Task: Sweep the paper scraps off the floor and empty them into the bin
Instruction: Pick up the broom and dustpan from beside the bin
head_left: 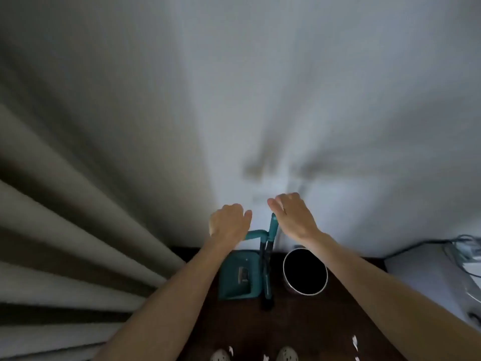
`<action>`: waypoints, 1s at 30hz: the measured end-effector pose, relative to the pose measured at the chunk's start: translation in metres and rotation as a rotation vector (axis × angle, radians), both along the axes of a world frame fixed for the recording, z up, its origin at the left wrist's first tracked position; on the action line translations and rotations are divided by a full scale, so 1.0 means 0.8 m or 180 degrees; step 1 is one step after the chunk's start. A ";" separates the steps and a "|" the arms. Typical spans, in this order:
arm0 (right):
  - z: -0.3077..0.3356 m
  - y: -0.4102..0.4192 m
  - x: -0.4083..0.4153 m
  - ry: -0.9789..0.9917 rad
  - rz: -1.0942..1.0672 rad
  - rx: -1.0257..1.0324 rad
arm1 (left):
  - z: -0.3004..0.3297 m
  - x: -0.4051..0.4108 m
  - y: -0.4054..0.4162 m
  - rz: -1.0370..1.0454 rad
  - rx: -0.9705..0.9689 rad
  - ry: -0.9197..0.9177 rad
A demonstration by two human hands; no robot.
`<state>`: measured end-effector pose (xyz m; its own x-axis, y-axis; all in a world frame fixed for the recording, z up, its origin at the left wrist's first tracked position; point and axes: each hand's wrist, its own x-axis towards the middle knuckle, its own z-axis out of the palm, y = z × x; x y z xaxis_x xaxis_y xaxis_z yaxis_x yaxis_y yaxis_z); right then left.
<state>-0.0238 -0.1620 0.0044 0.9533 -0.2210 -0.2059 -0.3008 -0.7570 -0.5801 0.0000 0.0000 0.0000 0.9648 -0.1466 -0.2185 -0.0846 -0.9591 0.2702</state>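
Your 2 hands hover over the teal handles: left hand (229,221) above the dustpan (238,276), right hand (292,213) above the broom (268,259); whether the curled fingers grip is unclear.

A teal dustpan (235,276) stands on a dark brown floor (338,316); its handle (256,234) is the same teal; beside it, a broom (268,259) with a teal top and a black lower shaft; a bin (305,271) shows a black inside and a pale, silvery rim; small white paper scraps (354,342) dot the floor; two pale shoes (287,355) carry dark speckles; the wall (286,87) is plain whitish grey with soft grey shadows; curtains (65,204) at the left are beige-grey in folded light and dark bands; a white box (426,272) sits at the right.
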 end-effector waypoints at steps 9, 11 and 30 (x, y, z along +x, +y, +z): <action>-0.062 -0.016 -0.006 0.1075 -0.0354 0.1686 | -0.122 -0.044 -0.036 0.1619 -0.1069 0.2233; -0.072 -0.019 -0.002 0.1272 -0.0568 0.2052 | -0.143 -0.041 -0.051 0.2281 -0.1799 0.2505; -0.156 -0.046 -0.030 0.3518 -0.1585 0.3241 | -0.186 -0.100 -0.122 0.4722 -0.3492 0.1867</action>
